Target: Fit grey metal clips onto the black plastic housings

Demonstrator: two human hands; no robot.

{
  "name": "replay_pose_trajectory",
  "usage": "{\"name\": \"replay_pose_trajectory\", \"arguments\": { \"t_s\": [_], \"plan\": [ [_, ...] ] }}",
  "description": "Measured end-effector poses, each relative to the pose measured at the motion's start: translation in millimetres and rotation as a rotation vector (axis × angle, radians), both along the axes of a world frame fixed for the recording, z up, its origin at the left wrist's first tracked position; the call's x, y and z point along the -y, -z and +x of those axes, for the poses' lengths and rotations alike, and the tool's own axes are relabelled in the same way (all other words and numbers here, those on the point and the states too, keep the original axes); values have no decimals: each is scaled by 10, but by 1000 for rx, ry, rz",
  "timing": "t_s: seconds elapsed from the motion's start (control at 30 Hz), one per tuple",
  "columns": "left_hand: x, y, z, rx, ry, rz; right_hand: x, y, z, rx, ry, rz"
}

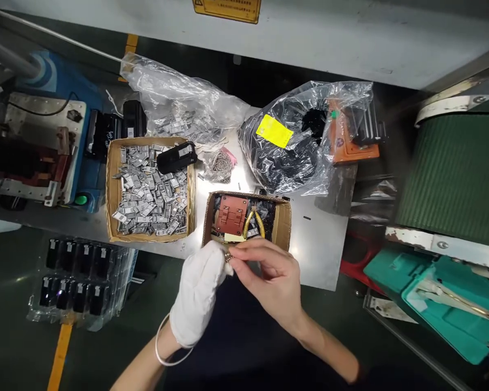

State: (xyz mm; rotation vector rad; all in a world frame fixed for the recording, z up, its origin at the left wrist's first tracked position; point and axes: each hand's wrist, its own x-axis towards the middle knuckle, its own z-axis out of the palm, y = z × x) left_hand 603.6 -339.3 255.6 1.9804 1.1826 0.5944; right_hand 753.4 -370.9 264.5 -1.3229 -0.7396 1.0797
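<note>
My left hand (199,290), in a white glove, is closed around a little cluster of small shiny metal parts (229,257). The bare thumb and forefinger of my right hand (271,277) pinch at the same cluster; my other fingers partly hide it. Just beyond both hands is a small cardboard box (284,225) with a reddish-brown plate (231,215), yellow-handled pliers (254,222) and dark pieces inside. A small clear bag (220,165) of tiny metal parts lies behind that box.
To the left, a carton (191,201) holds many grey metal clips (150,190), a black casing (177,157) on its corner. A clear bag of black parts (285,157) and an orange fixture (344,141) stand at the back right. Trays of black casings (79,277) are lower left; a green conveyor (456,174) is right.
</note>
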Motion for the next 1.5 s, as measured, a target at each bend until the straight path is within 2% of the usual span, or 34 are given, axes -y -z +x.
{"name": "replay_pose_trajectory", "arguments": {
  "t_s": [0.07,0.13,0.23,0.33,0.43,0.5,0.67,0.77,0.87,0.93,1.0,1.1,1.2,1.3,1.4,1.5],
  "plan": [
    [-37,-32,-3,-17,10,14,-23,11,-3,-37,-82,-19],
    [-121,-59,-7,-80,61,202,-55,22,-2,-148,-174,-89],
    [-264,-53,-55,-227,131,593,-103,46,-10,-310,-236,-188],
    [-373,4,-143,-313,217,700,-157,93,-40,-339,-215,-254],
    [-467,62,-228,-335,276,705,-228,161,-89,-290,-206,-294],
    [-534,80,-277,-296,320,630,-282,215,-126,-255,-212,-299],
    [-719,105,-398,-126,412,162,-461,372,-166,-332,-287,-348],
    [-860,172,-476,-243,496,150,-610,464,-135,-372,-385,-429],
    [-1051,257,-528,-332,632,170,-765,520,-85,-261,-463,-486],
    [-1190,304,-541,-286,686,117,-862,535,-57,-223,-494,-487],
    [-1307,335,-535,-209,680,62,-949,544,-45,-275,-488,-452],
    [-1402,351,-485,-136,572,132,-1046,562,-87,-417,-404,-343],
    [-1420,365,-406,-149,408,360,-1096,583,-188,-510,-306,-250],
    [-1445,394,-356,-154,315,588,-1114,586,-256,-554,-274,-199],
    [-1511,402,-375,-150,363,723,-1122,564,-216,-530,-358,-206],
    [-1546,367,-438,-116,501,666,-1127,519,-121,-469,-535,-280]
  ]
}}
